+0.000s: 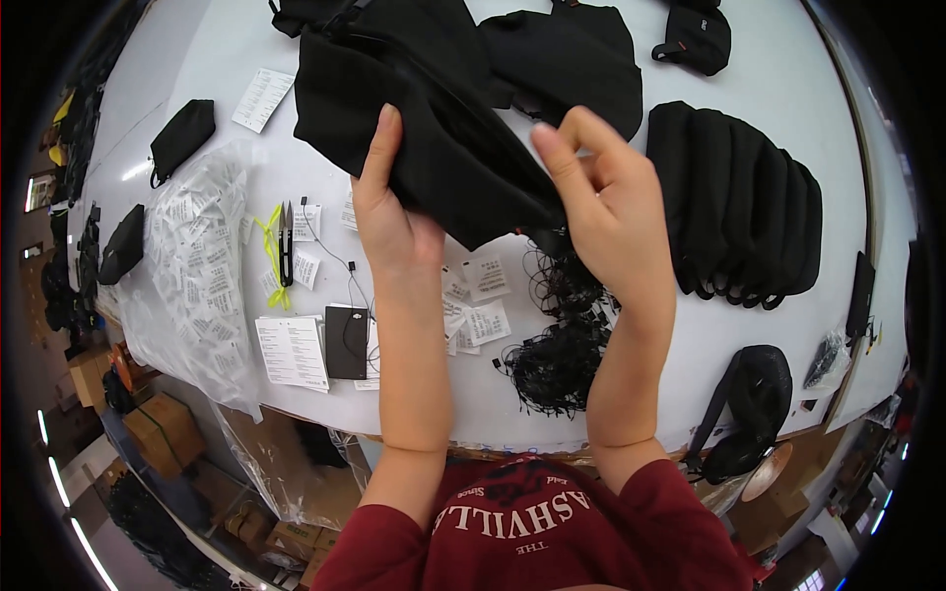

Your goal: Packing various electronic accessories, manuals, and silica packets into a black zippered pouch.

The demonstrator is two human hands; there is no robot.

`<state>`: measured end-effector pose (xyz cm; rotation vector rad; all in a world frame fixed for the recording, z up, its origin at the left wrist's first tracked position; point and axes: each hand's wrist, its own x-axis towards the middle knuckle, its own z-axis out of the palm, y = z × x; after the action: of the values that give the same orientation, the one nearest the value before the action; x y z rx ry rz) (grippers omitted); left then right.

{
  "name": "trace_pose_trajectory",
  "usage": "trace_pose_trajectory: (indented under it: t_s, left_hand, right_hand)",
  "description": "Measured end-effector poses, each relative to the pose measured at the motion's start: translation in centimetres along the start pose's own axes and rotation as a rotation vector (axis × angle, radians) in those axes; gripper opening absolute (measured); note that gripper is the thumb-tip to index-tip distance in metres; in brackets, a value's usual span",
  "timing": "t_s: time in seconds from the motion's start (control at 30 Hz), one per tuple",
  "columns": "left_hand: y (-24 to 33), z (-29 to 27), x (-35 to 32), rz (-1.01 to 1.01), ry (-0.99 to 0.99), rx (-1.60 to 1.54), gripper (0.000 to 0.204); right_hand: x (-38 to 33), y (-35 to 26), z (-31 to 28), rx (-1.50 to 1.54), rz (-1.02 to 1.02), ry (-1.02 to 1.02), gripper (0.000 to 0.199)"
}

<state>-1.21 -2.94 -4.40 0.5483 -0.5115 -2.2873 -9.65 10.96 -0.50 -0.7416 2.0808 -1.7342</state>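
A black fabric bag [424,128] is held up above the white table, tilted, with a long slit-like opening along its upper side. My left hand [399,217] is closed on its lower left part, thumb on the front face and the fingers hidden behind. At the bag's right end is my right hand [616,197], its thumb and forefinger bent near the edge of the opening; its other fingers are mostly hidden. Under the bag, loose white printed labels [483,310] and a tangled heap of thin black cords [562,360] lie on the table.
Left are thread snips [286,246], a yellow ribbon [271,241], card stacks [293,353], a black card [346,342] and a plastic bag of labels [202,266]. Right, a row of black pouches [729,202] stands near a coiled black strap [754,394]. More black bags [576,59] lie at the far side.
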Motion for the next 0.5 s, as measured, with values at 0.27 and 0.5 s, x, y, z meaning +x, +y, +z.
trace_pose_trajectory:
  t_s: [0.27,0.5]
  left_hand:
    - [0.5,2.0,-1.7,-0.224,-0.204,0.657,0.043]
    - [-0.9,2.7,-1.9,-0.396,-0.199,0.619,0.038]
  right_hand:
    - [0.8,0.0,-2.2,-0.121,-0.329,0.23,0.019]
    - [1.0,0.9,-2.2,-0.156,-0.368,0.343,0.017]
